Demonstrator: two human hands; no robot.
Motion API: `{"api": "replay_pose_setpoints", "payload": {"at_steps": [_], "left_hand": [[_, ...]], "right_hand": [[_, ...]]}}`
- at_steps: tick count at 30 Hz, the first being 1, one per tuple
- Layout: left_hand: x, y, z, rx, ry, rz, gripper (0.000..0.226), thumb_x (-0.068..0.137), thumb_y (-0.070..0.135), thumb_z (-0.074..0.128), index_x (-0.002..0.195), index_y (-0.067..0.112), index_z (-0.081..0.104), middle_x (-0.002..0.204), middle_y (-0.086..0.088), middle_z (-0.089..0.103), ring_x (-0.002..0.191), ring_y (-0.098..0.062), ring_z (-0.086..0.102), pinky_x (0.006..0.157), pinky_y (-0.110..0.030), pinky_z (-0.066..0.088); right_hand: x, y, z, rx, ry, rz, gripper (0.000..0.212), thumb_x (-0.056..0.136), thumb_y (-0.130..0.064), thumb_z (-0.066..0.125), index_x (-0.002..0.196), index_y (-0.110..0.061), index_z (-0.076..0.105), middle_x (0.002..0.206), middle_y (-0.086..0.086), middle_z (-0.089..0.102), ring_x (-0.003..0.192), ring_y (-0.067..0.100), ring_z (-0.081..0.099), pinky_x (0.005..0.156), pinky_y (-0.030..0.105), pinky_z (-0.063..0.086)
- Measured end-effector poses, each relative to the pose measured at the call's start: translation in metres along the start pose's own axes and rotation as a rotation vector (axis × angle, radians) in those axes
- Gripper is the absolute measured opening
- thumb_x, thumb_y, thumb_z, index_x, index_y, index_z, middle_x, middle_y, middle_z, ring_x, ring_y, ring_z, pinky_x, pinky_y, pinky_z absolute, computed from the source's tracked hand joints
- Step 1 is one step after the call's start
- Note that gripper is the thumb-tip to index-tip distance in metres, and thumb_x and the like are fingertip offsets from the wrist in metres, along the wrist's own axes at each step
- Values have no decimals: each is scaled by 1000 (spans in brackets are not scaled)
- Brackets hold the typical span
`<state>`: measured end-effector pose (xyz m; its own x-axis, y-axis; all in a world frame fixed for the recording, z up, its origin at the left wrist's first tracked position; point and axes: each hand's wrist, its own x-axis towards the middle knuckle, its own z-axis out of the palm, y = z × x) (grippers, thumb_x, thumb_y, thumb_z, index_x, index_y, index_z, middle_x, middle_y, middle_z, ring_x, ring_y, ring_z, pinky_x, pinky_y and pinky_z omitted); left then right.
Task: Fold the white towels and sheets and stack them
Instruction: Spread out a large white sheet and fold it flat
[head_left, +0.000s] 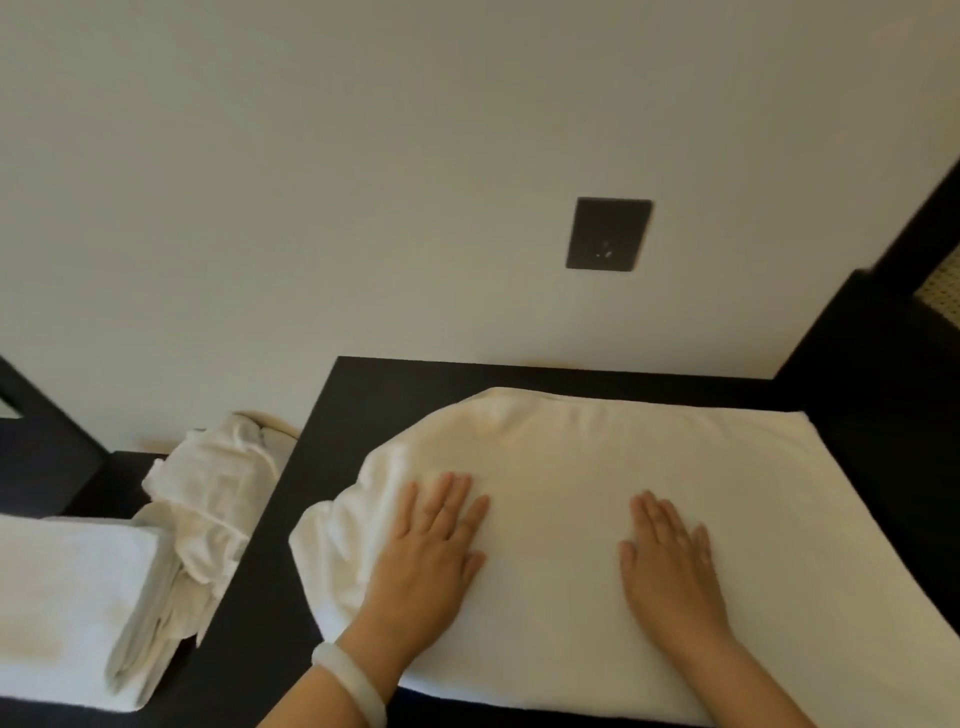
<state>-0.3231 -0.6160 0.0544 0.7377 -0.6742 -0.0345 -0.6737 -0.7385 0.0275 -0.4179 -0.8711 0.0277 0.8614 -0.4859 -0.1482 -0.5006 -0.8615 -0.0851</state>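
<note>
A large white towel (571, 467) lies spread on the dark table (291, 519), folded flat on its right side and bunched at its left edge. My left hand (431, 551) presses flat on its left part, fingers straight, a pale bangle on the wrist. My right hand (670, 561) lies flat on the towel's middle, fingers straight. A folded white towel stack (67, 597) sits at the lower left. A crumpled white sheet (208, 499) lies between that stack and the table.
The table's far edge meets a plain wall with a dark wall plate (608, 234). Dark furniture (872, 364) rises at the right. A lower dark surface (47, 457) carries the stack and crumpled sheet at left.
</note>
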Motion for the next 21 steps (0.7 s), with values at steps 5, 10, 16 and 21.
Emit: {"api": "replay_pose_setpoints", "payload": {"at_steps": [5, 10, 16, 21], "left_hand": [[-10, -67, 0, -360, 69, -397, 66, 99, 59, 16, 157, 31, 0, 165, 0, 1, 152, -20, -3, 122, -39, -6], [9, -106, -16, -772, -52, -637, 68, 98, 56, 43, 152, 17, 29, 143, -6, 50, 130, -25, 48, 109, -40, 40], [32, -70, -46, -977, -132, -395, 45, 88, 39, 67, 129, 22, 56, 119, 1, 60, 105, -19, 59, 94, -37, 49], [23, 17, -58, -546, -72, 187, 63, 91, 35, 59, 148, 27, 33, 149, 3, 36, 132, -25, 34, 111, -43, 23]], "right_hand": [[14, -71, -12, 82, 61, -15, 60, 104, -26, 28, 157, -11, 6, 166, 7, -1, 153, 24, -4, 124, 42, -3], [6, -131, -9, 316, -132, -310, 57, 107, -40, 28, 158, -28, 6, 166, -6, -4, 151, 9, -8, 120, 32, -12], [2, -142, -52, 1099, -51, 58, 39, 103, -34, 46, 140, -20, 52, 143, -2, 52, 129, 13, 47, 108, 26, 33], [22, -127, -83, 980, 46, -163, 28, 103, -32, 47, 127, -39, 59, 127, -15, 54, 105, -2, 55, 75, 3, 40]]}}
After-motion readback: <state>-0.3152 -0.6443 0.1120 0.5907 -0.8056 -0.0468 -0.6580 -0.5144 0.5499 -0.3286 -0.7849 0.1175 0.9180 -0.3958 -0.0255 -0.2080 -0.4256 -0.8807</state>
